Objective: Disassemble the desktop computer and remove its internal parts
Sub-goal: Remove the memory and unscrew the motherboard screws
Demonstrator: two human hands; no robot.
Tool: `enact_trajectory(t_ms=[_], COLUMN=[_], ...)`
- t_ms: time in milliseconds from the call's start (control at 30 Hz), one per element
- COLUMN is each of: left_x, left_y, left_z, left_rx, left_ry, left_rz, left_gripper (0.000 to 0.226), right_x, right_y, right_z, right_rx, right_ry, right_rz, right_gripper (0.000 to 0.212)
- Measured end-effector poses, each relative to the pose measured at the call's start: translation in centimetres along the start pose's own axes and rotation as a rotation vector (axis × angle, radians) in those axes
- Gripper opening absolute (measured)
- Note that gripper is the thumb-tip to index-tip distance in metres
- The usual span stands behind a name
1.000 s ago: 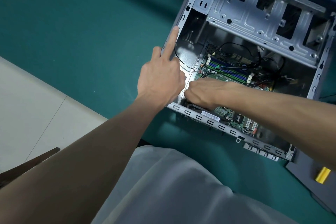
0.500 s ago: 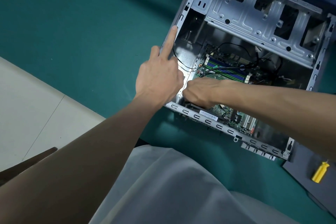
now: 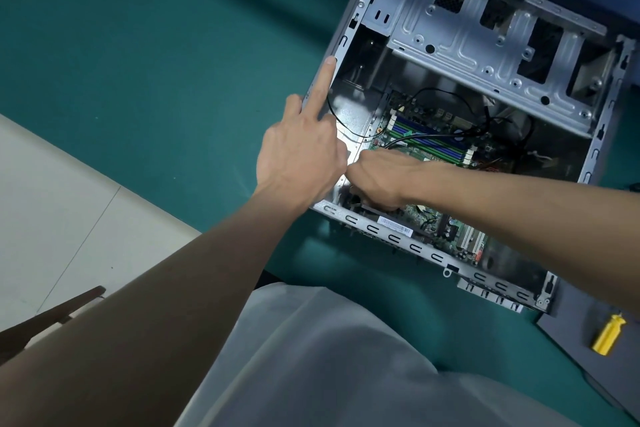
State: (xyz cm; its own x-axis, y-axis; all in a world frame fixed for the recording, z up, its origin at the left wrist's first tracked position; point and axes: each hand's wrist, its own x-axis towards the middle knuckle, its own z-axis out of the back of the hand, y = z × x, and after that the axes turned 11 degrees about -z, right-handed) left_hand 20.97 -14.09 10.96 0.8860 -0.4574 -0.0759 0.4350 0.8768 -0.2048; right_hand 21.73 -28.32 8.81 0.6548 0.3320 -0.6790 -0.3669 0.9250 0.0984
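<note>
A green mat [image 3: 166, 45] covers the bench, with pale floor [image 3: 52, 204] beyond its left edge. The desktop computer case [image 3: 593, 156] lies open on its side at the upper right of the mat. A grey steel drive cage [image 3: 460, 42] spans its far end and overhangs the far part of the interior. The person's white garment [image 3: 329, 364] fills the lower middle of the view.

Deep in the case lies the green motherboard [image 3: 420, 130]. The right forearm crosses over its near half and hides much of it. A grey panel [image 3: 568, 333] rests on the mat just beside the near right corner of the case.

The left hand [image 3: 301, 152] rests on the left wall of the case. Its forefinger lies straight along the rim, its thumb is outside the wall, and its other fingers are hidden. The right hand [image 3: 377, 180] reaches into the near left corner with its fingers curled downward over something dark. Whether it grips anything cannot be told.

A thin black cable [image 3: 446, 91] loops over the board. A yellow screwdriver [image 3: 606, 336] lies on the grey panel, well apart from both hands. A barcode label [image 3: 394, 226] sits just inside the near rim.
</note>
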Motion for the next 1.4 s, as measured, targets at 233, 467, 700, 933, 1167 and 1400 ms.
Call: enact_trajectory(t_ms=[233,467,700,933,1167,1400], left_x=[-0.1,0.1,0.0,0.0,0.0,0.0], left_y=[0.0,0.1,0.1,0.1,0.1,0.2], left_z=[0.1,-0.2,-0.2,-0.3,-0.3,-0.2], left_rx=[0.026,0.028,0.028,0.041,0.029,0.025], left_ry=[0.024,0.017,0.016,0.014,0.008,0.01], left_rz=[0.002,0.001,0.002,0.006,0.004,-0.005], left_gripper=[0.024,0.025,0.025,0.023,0.024,0.022], right_x=[0.5,0.7,0.3,0.4,0.2,-0.5], right_y=[0.2,-0.7,-1.5,-0.8,-0.8,-0.9], right_z=[-0.8,-0.8,-1.6,-1.9,-1.9,-2.8], right_rx=[0.093,0.158,0.204,0.252,0.107,0.194], right_ry=[-0.025,-0.023,0.054,-0.017,-0.065,-0.093], right_rz=[-0.058,-0.087,-0.1,-0.088,-0.121,-0.097], right_gripper=[0.042,0.013,0.013,0.008,0.033,0.012])
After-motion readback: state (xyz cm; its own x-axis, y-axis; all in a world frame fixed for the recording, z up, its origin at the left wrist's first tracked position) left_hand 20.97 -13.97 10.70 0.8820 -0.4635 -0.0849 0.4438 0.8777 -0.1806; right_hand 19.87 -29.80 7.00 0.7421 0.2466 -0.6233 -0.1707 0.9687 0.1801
